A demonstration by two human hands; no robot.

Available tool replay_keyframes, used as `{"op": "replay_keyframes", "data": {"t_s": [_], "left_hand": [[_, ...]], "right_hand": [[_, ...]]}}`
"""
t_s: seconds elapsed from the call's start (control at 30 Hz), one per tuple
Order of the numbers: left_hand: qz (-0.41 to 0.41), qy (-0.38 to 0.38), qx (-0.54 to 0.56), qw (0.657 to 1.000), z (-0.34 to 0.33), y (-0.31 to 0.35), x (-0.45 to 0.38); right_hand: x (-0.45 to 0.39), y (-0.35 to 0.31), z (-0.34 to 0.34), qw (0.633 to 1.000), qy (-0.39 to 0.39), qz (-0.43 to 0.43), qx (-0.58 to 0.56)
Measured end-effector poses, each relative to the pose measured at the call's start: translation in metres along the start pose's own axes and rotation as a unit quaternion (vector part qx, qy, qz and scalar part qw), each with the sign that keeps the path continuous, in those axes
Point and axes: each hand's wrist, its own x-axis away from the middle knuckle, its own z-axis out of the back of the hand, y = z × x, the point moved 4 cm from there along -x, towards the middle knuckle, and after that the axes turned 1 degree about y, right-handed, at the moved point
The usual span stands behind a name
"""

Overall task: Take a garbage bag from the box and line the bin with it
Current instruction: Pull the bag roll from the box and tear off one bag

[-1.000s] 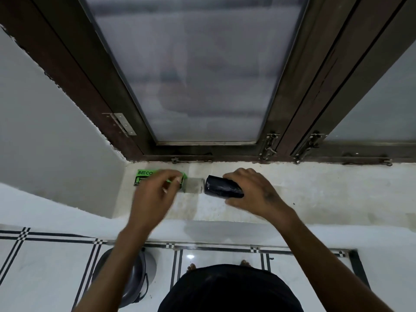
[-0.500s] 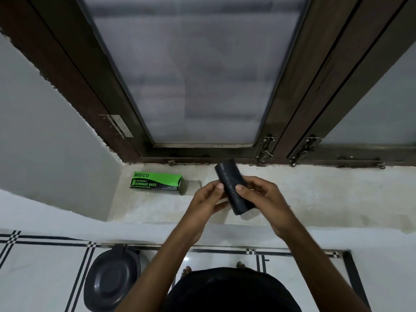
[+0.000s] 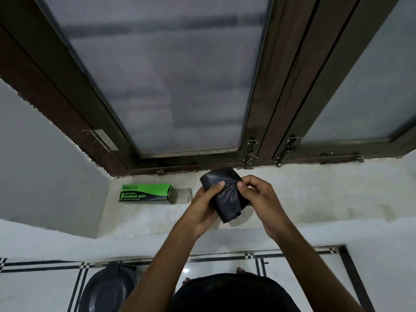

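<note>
A black roll of garbage bags is held above the window sill between both hands. My left hand grips its left side with the thumb on top. My right hand pinches the loose outer layer near the roll's upper right. The green and black garbage bag box lies on the sill to the left, its right end flap open. The dark grey bin stands on the floor at the lower left, its lid shut, partly hidden by my left forearm.
The stone window sill runs across the middle, under a dark wooden window frame with frosted glass and metal latches. A grey wall closes off the left. White floor tiles with black lines lie below.
Both hands left the box and lifted the roll off the sill. The roll turned from lying sideways to nearly upright, and its outer layer is now being pulled loose.
</note>
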Motion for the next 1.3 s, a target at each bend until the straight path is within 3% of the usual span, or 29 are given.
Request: {"op": "replay_keyframes", "data": {"t_s": [0.13,0.33,0.6,0.87,1.0,1.17,1.23,1.3], "left_hand": [[0.043,-0.012,0.058,0.997,-0.002,-0.001,0.004],[0.011,0.023,0.175,0.984,0.0,0.003,0.002],[0.0,-0.001,0.123,0.992,0.005,-0.005,0.001],[0.013,0.011,0.101,0.995,0.01,-0.012,0.003],[0.049,0.003,0.05,0.998,0.006,-0.015,0.008],[0.052,0.002,-0.005,0.999,-0.005,-0.018,0.009],[0.039,0.039,-0.043,0.998,-0.007,-0.019,0.007],[0.021,0.063,-0.08,0.995,-0.008,-0.019,0.003]], "right_hand": [[-0.004,-0.015,0.009,1.0,0.013,-0.002,-0.024],[-0.005,-0.031,0.032,0.997,0.024,0.027,-0.065],[-0.007,-0.027,0.076,0.995,0.076,0.06,0.024],[-0.014,-0.008,0.137,0.972,0.226,0.022,0.054],[-0.022,0.0,0.158,0.962,0.258,0.013,0.086],[-0.03,0.018,0.178,0.936,0.313,-0.027,0.156],[-0.026,0.017,0.177,0.904,0.328,-0.036,0.271],[-0.018,0.005,0.166,0.862,0.345,0.013,0.372]]}}
